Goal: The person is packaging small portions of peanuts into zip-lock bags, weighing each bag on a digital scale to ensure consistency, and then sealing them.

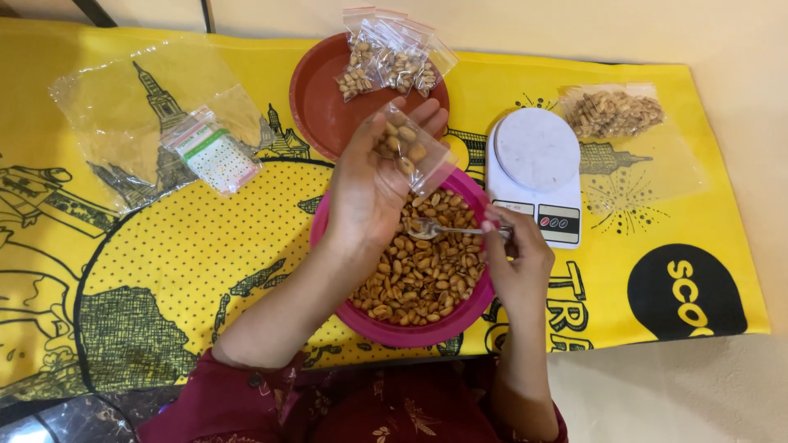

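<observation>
My left hand point(373, 176) holds a small clear plastic bag point(410, 149) partly filled with roasted peanuts, above the far rim of a pink bowl point(410, 332). The bowl is heaped with peanuts point(423, 275). Over that bowl, my right hand point(517, 258) grips a metal spoon point(435, 229) by its handle, the spoon's head lying among the nuts just below the bag.
A brown plate point(316, 102) behind the bowl carries several small filled bags point(394, 57). A white kitchen scale point(535, 172) stands to the right, a larger bag of nuts point(614, 111) beyond it. At left lie a big clear bag point(123, 107) and a stack of small empty bags point(212, 152) on the yellow printed cloth point(164, 262).
</observation>
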